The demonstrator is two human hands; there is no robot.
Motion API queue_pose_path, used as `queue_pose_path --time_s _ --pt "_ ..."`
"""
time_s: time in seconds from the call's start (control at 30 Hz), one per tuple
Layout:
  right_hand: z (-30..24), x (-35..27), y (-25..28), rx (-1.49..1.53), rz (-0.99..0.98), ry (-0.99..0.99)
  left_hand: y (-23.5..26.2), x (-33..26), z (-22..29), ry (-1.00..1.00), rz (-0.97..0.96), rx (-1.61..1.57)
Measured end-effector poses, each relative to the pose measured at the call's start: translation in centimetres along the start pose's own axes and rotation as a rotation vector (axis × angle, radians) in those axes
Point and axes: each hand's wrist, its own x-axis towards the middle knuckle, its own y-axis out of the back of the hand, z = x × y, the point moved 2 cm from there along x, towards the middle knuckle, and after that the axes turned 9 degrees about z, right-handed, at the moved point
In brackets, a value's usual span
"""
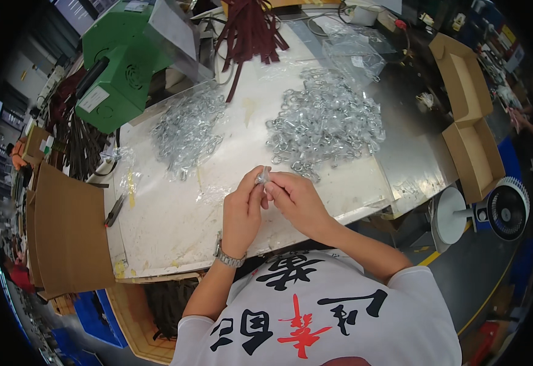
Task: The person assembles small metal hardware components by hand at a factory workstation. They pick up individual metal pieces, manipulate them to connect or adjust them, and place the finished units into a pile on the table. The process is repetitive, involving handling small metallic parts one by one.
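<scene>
Both hands meet above the near part of the white worktable [163,235]. Between their fingertips is a small clear plastic bag [263,175] with something shiny and silvery in it, mostly hidden by the fingers. My left hand [242,210] pinches it from the left, and a metal watch circles that wrist. From the right, my right hand [303,204] closes thumb and fingers on the same bag. Just beyond lies a large heap of silver metal hooks [321,122] in clear bags. A smaller heap of similar bagged metal pieces [187,128] lies to the left.
A green machine [120,73] stands at the far left, with dark red straps [248,30] at the back. Black-handled pliers [115,210] lie near the left edge beside a cardboard box [68,232]. An open carton [477,140] and a fan [507,210] are on the right.
</scene>
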Motion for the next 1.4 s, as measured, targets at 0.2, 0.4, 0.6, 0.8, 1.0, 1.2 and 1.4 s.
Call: queue_pose_path --time_s 0.2,0.4,0.6,0.8,1.0,1.2,1.4 --pt "-0.6 5.4 6.8 -0.485 0.44 0.325 1.9 1.4 -0.2 0.116 -0.094 0.051" --pt "-2.4 3.4 12.6 -0.59 0.656 0.399 2.0 -0.2 -2.1 0.182 -0.103 0.061" --pt "3.5 -15.4 26.3 -0.303 1.114 -0.075 0.6 -0.7 -2.2 0.223 -0.176 0.013" --pt "17.4 -35.6 48.5 0.003 1.689 -0.356 -0.1 -1.4 -0.7 0.304 -0.207 0.031" --pt "17.5 -43.1 62.8 0.437 1.654 -0.367 -0.3 -1.6 -1.6 0.245 -0.27 -0.005" --pt "16.5 -35.4 61.5 0.483 1.598 -0.341 -0.6 -2.6 -1.5 0.246 -0.186 0.004" --pt "14.7 -35.2 60.7 0.486 1.713 -0.439 -0.9 -2.4 -1.3 0.32 -0.201 -0.024"
